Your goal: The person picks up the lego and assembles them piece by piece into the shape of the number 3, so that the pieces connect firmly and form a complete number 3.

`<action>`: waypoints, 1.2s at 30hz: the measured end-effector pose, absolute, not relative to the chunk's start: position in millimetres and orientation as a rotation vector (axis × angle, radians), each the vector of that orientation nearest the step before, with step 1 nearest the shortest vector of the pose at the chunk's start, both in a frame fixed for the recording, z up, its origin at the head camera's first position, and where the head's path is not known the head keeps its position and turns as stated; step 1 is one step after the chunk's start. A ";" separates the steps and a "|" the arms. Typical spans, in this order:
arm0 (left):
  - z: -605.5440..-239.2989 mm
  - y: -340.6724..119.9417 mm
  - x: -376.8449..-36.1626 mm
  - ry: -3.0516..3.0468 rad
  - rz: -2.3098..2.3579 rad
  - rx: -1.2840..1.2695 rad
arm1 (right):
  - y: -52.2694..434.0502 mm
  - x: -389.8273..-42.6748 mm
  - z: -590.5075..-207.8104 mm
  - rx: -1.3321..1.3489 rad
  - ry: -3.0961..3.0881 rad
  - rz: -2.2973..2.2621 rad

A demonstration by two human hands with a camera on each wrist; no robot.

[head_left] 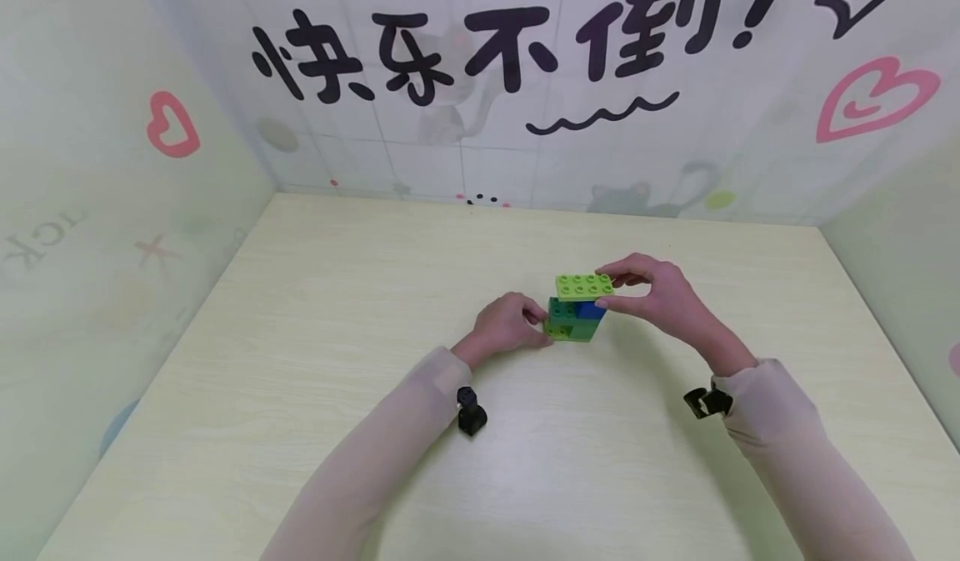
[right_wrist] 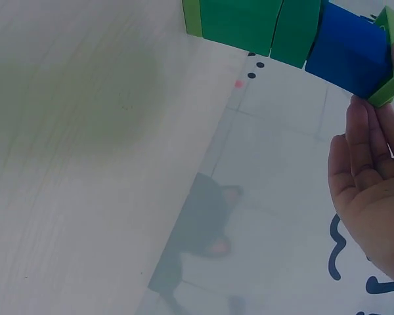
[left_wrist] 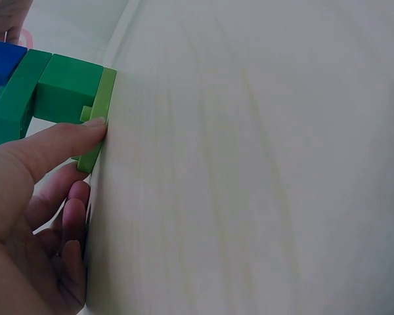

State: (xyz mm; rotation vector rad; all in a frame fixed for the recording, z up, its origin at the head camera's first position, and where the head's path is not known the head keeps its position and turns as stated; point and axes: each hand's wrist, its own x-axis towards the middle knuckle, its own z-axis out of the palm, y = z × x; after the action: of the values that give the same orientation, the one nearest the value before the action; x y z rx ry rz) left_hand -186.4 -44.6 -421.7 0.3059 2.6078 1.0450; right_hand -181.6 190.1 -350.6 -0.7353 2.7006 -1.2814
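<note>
A small block stack [head_left: 574,318] is stood near the table [head_left: 300,361] centre. Its light-green base plate [left_wrist: 97,118] is pinched at the edge by the left hand [head_left: 506,328], thumb and fingers curled. The light-green top plate [head_left: 584,286] is pinched by the right hand [head_left: 658,298] w/ thumb and fingertips, over dark-green and blue blocks [right_wrist: 349,49].

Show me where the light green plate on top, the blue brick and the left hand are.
light green plate [head_left: 583,286], head view, on its studded top face.
blue brick [right_wrist: 349,49], right wrist view, on its broad side face.
left hand [head_left: 508,325], head view, on the back of the hand.
</note>
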 end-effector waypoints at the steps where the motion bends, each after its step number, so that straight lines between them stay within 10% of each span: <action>1: -421.7 -44.4 -186.4 2.607 1.044 0.306 | 190.5 -181.5 -351.5 -0.737 2.703 -1.288; 36: -421.1 -43.3 -187.2 2.597 1.047 0.289 | 187.0 -187.2 -348.9 -0.678 2.659 -1.271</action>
State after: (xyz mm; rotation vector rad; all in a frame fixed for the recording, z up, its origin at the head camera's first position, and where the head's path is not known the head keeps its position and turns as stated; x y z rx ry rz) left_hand -187.2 -43.3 -421.1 0.2892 2.5968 1.0470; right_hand -187.2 187.0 -348.9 -0.6784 2.6589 -1.2709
